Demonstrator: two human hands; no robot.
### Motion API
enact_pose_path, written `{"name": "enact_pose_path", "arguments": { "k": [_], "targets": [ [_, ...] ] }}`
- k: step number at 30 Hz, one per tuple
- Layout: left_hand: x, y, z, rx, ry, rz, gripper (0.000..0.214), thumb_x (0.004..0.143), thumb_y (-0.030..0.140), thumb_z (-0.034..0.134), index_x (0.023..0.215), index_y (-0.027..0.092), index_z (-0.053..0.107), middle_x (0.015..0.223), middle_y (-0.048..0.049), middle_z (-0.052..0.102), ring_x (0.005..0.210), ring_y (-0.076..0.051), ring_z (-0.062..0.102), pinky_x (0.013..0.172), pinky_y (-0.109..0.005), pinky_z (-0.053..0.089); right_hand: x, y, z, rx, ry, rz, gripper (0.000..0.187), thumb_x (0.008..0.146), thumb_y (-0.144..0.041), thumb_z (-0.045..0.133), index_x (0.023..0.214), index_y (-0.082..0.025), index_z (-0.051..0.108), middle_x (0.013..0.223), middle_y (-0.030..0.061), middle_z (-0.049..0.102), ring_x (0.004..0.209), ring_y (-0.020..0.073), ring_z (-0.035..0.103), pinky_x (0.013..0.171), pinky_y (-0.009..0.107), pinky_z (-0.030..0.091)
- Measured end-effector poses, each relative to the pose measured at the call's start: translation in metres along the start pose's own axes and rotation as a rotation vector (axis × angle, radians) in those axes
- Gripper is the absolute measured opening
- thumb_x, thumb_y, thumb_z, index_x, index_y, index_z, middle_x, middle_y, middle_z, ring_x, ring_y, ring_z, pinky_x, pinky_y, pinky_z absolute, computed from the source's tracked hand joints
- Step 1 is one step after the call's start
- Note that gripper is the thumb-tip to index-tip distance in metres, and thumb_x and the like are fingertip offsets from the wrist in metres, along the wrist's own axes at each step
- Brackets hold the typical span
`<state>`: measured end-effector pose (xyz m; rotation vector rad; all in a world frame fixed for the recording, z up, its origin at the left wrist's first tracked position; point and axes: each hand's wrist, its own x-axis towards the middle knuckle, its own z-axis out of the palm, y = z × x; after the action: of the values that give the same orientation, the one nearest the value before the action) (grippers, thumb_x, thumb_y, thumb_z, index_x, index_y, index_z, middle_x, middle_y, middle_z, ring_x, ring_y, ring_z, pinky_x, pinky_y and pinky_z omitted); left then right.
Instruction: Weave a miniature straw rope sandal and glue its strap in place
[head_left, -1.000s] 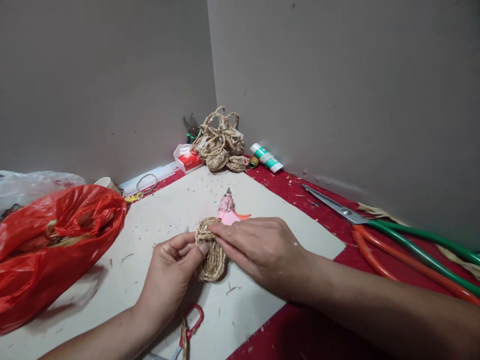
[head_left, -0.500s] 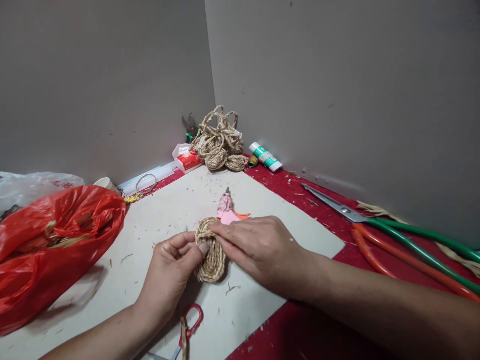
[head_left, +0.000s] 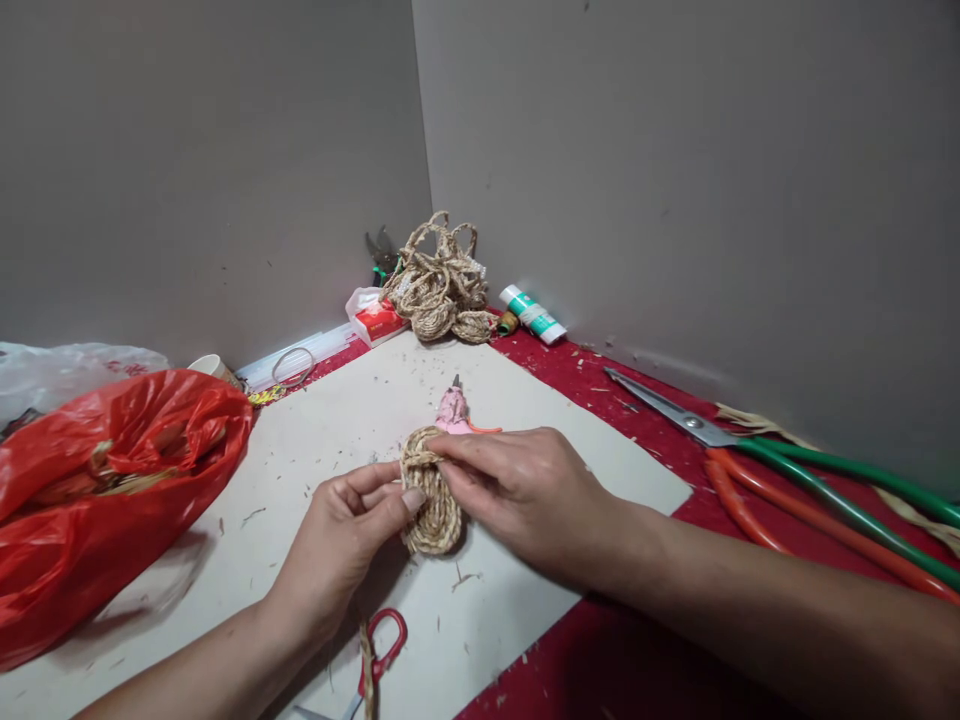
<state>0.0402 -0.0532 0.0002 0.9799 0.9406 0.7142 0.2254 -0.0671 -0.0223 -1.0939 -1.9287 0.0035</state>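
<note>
A small oval of coiled, braided straw cord (head_left: pixel 436 515), shaped like a tiny slipper, is held between both hands above the white board (head_left: pixel 315 590). My left hand (head_left: pixel 349 520) pinches its left edge, thumb on top and fingers beneath. At the upper right edge, my right hand (head_left: pixel 525 480) grips it around a cross strap of the same cord. Just behind the woven piece lies a pink glue gun (head_left: pixel 452 412) with a dark nozzle and an orange trigger, its body partly hidden. Red-handled scissors (head_left: pixel 388 650) lie near the front, a strip of straw across them.
At left sits a red plastic bag (head_left: pixel 150 450) with straw inside. Large shears (head_left: pixel 705 428) with green and orange handles lie at right. Against the wall corner are a heap of braided cord (head_left: pixel 442 280), pruners (head_left: pixel 381 255), a red-and-white packet (head_left: pixel 377 318) and a green-and-white roll (head_left: pixel 534 315).
The woven straw piece has shifted slightly right and turned a little, showing more of its cross strap. Both hands keep hold of it, and the left thumb has moved a bit.
</note>
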Motion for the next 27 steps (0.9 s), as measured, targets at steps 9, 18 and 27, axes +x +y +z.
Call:
{"name": "enact_pose_path", "arguments": {
  "k": [9, 18, 27],
  "targets": [
    [-0.0017, 0.0059, 0.0037, 0.093, 0.212, 0.136, 0.036, 0.070, 0.022, 0.080, 0.104, 0.015, 0.068, 0.098, -0.0076, 0.072, 0.077, -0.013, 0.065, 0.070, -0.023, 0.051, 0.0017, -0.0021, -0.0036, -0.009, 0.029, -0.016, 0.017, 0.088, -0.013, 0.055, 0.094, -0.018, 0.070, 0.088, 0.0048, 0.077, 0.070, 0.0149, 0.071, 0.066, 0.023, 0.053],
    [-0.0032, -0.0001, 0.0055, 0.066, 0.017, 0.014, 0.028, 0.072, 0.024, 0.079, 0.097, 0.015, 0.072, 0.079, -0.0047, 0.073, 0.065, -0.008, 0.061, 0.064, -0.018, 0.047, 0.0008, 0.0016, -0.0009, -0.017, 0.078, -0.016, 0.015, 0.087, -0.013, 0.055, 0.092, -0.016, 0.069, 0.085, 0.0054, 0.077, 0.066, 0.0155, 0.072, 0.062, 0.023, 0.053],
    [-0.0005, -0.0039, 0.0006, 0.074, -0.045, 0.031, 0.020, 0.076, 0.026, 0.076, 0.091, 0.013, 0.075, 0.070, -0.0035, 0.067, 0.062, -0.009, 0.054, 0.065, -0.023, 0.044, 0.0017, -0.0022, -0.0035, 0.037, 0.081, -0.126, 0.019, 0.086, -0.008, 0.055, 0.097, -0.015, 0.068, 0.079, 0.0042, 0.077, 0.065, 0.0146, 0.071, 0.063, 0.023, 0.053]
  ]
}}
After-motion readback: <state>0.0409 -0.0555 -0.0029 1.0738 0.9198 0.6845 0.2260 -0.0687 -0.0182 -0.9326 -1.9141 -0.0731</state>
